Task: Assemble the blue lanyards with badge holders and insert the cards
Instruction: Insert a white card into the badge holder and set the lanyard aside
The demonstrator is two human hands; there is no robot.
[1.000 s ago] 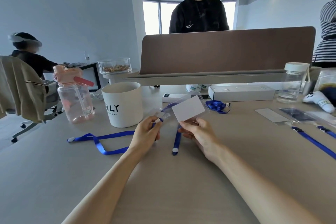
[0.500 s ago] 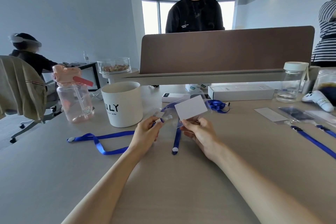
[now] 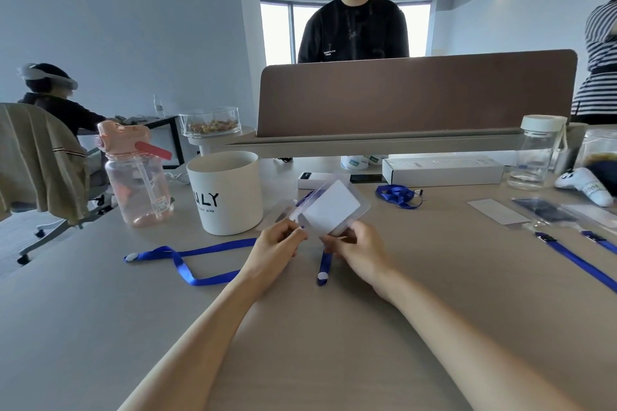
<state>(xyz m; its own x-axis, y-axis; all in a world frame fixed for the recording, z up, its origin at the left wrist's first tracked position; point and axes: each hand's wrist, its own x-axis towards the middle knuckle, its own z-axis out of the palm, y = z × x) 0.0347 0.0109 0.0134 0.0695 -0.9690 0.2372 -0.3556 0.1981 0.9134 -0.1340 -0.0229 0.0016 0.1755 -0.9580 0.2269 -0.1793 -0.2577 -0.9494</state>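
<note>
Badge holder (image 3: 364, 207), held above the bench (image 3: 334, 344) between both hands, looks light, thin, floppy and slick, so its edges seem the best place to take it. The left grip (image 3: 278, 243) pinches its slotted end; the right grip (image 3: 359, 248) pinches the near corner, where the stiff white card (image 3: 332, 208) sits. A blue lanyard (image 3: 207, 248) trails underneath, and a white mug (image 3: 230, 193) stands close behind, possibly in the way.

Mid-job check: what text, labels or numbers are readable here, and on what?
"ULY": black letters on the white cup; any first letter is hidden.
Small line under it: too blurred.
Sticker on the pink bottle: too small.
Print on the black shirt: too small.
The white card: blank.
</note>
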